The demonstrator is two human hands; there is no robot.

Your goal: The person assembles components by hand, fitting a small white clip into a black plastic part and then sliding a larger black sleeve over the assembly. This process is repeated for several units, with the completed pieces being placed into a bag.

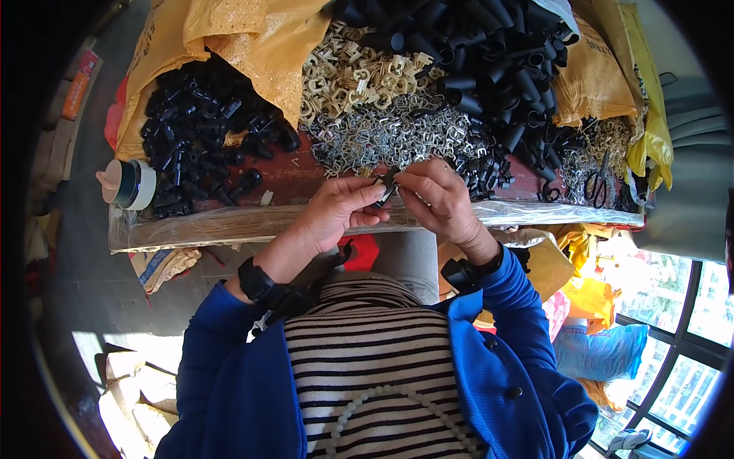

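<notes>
yellow sacks [252,38], blue jacket [229,367] (striped top [367,344])

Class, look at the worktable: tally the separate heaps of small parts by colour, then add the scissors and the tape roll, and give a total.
Black heaps: 2, the clips on the left and the tubes at upper right
Cream heap: 1
Grey metal heap: 1
Scissors: 1
Tape roll: 1
Total: 6
</notes>
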